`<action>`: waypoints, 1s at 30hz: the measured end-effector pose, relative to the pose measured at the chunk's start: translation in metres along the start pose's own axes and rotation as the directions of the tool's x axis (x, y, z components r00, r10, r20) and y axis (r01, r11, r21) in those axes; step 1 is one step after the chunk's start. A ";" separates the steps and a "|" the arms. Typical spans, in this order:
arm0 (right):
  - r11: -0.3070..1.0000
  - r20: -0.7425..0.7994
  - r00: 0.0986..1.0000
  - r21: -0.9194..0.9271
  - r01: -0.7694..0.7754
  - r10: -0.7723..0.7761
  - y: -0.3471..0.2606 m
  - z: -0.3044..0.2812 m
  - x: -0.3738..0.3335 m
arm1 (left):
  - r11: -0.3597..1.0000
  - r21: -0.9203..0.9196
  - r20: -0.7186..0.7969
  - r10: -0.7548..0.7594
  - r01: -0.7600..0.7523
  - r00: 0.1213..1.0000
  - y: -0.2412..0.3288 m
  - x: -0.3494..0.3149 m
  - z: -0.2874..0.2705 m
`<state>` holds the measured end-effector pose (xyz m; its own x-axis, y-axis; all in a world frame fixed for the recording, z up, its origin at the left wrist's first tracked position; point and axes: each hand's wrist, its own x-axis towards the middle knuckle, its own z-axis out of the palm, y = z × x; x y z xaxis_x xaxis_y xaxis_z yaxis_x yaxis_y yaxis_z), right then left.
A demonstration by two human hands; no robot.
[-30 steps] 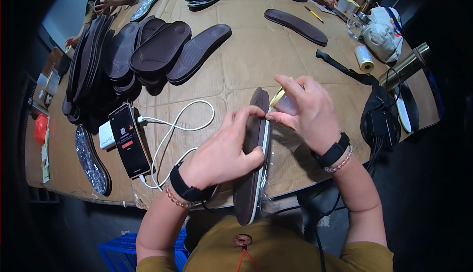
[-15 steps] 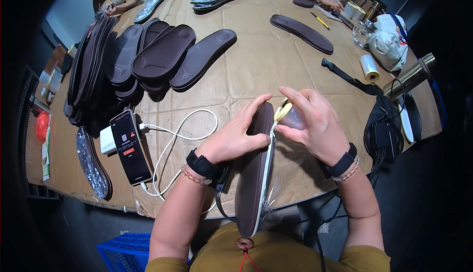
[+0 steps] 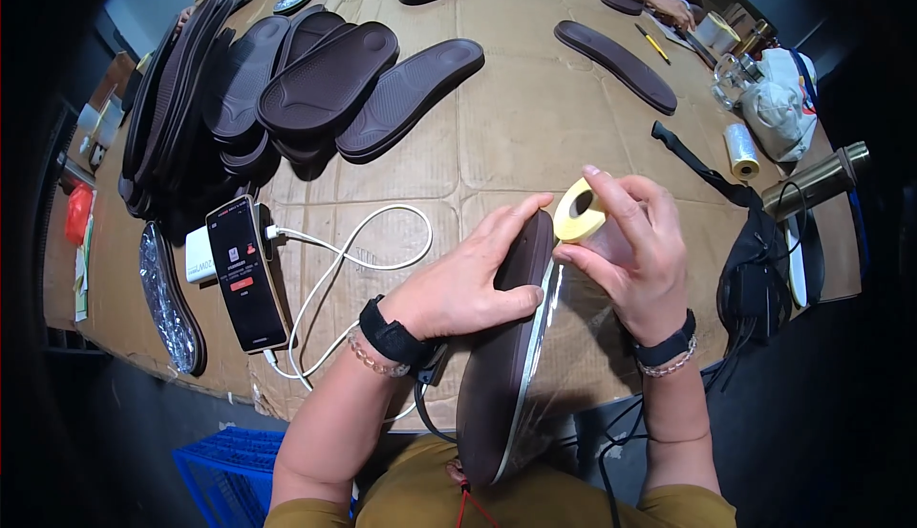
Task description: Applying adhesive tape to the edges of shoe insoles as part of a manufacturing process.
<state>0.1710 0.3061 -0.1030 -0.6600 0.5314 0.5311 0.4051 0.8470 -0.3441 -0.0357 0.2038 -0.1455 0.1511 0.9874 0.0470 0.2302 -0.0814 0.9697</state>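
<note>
My left hand (image 3: 463,284) grips a dark brown shoe sole (image 3: 489,375) that stands on its edge, its lower end close to my body. The thumb presses along the sole's pale-edged side. In my right hand (image 3: 645,251) is a roll of clear film (image 3: 573,227) with a yellow end and a dark core hole, held beside the sole's far end. A shiny strip of clear film runs down the sole's right side, and its exact edges are hard to make out.
Several brown soles (image 3: 325,79) lie piled at the left, near a phone (image 3: 246,275) cabled to a white power bank (image 3: 201,256). A film-wrapped sole (image 3: 170,303) lies by the left edge. To the right are a black strap pouch (image 3: 755,270), another film roll (image 3: 741,150) and a metal flask (image 3: 817,182).
My right hand has turned the film roll so its yellow end faces up more. The sole has tilted, and more clear film shows along its side. The view has shifted slightly.
</note>
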 end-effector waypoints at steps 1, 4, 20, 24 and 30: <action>1.000 -0.033 0.999 -0.010 0.011 -0.012 0.000 0.001 0.000 | 1.000 -0.003 0.001 -0.001 0.001 1.000 0.000 0.001 0.000; 1.000 -0.069 0.997 -0.022 0.018 -0.020 0.001 0.005 -0.002 | 1.000 -0.003 0.004 -0.008 0.008 1.000 0.000 0.000 0.000; 0.997 -0.176 0.984 -0.074 0.027 -0.039 -0.003 0.009 -0.009 | 0.998 0.064 -0.003 -0.014 0.014 1.000 0.002 -0.001 -0.001; 0.996 -0.171 0.985 -0.082 0.018 -0.032 -0.002 0.010 -0.010 | 0.997 0.076 0.003 -0.028 0.028 1.000 0.003 -0.002 -0.002; 0.999 -0.184 0.983 -0.053 0.004 -0.013 -0.001 0.010 -0.010 | 0.996 0.083 -0.004 -0.014 0.014 1.000 0.001 -0.002 0.000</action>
<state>0.1710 0.2994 -0.1159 -0.5376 0.5132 0.6691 0.4356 0.8484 -0.3007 -0.0359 0.2022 -0.1441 0.1441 0.9890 0.0341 0.3110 -0.0780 0.9472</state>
